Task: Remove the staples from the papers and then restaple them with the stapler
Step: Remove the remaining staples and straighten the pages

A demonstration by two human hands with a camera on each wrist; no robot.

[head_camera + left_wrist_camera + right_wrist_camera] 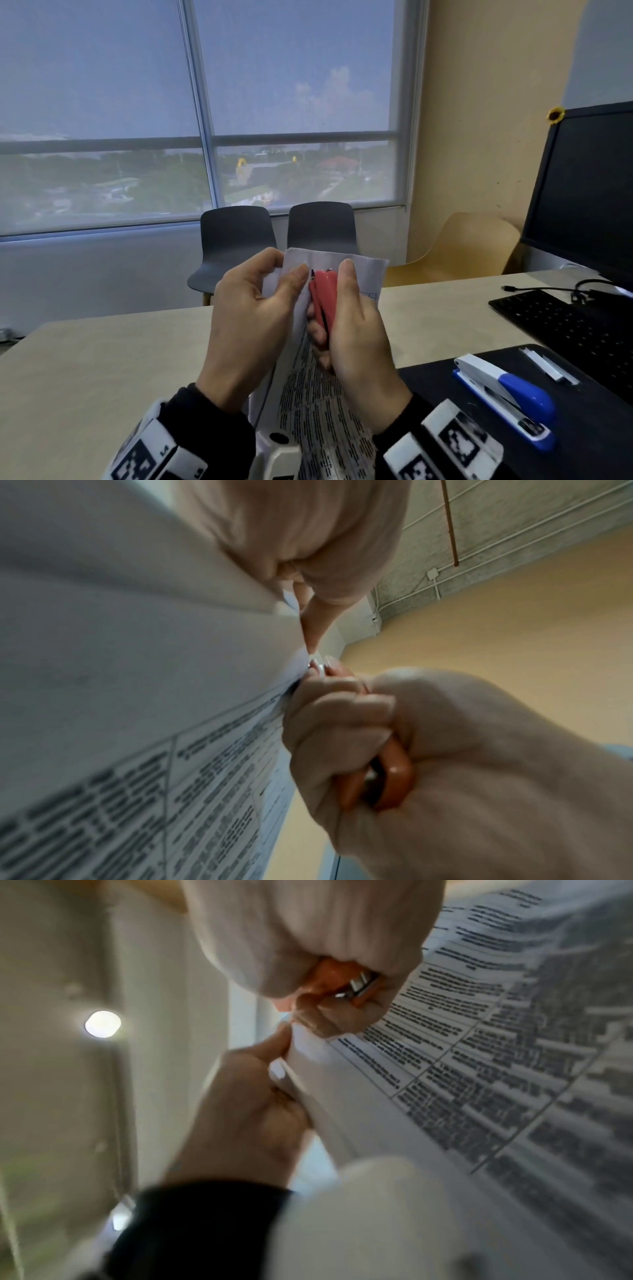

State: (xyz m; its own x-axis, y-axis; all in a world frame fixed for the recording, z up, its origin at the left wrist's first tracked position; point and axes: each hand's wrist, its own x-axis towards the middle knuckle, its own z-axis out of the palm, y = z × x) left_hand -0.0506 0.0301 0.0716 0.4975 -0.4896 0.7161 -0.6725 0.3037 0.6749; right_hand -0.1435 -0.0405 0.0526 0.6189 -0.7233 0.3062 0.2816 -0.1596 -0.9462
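I hold a stack of printed papers (318,404) upright over the desk. My left hand (253,308) pinches the papers' top left corner between thumb and fingers. My right hand (352,329) grips a small red staple remover (323,301), whose metal tip lies against the top edge of the sheets. In the left wrist view the papers (137,669) fill the left side and the red remover (394,780) shows inside the curled right fist. In the right wrist view the remover (342,980) sits in the fist above the left hand (253,1102) and papers (479,1069). The staple itself is hidden.
A white and blue stapler (507,397) lies on a black mat (582,428) at my right, with a strip of staples (548,366) beside it. A keyboard (561,329) and a monitor (585,192) stand at the far right. Chairs (236,246) stand beyond the beige desk (102,359).
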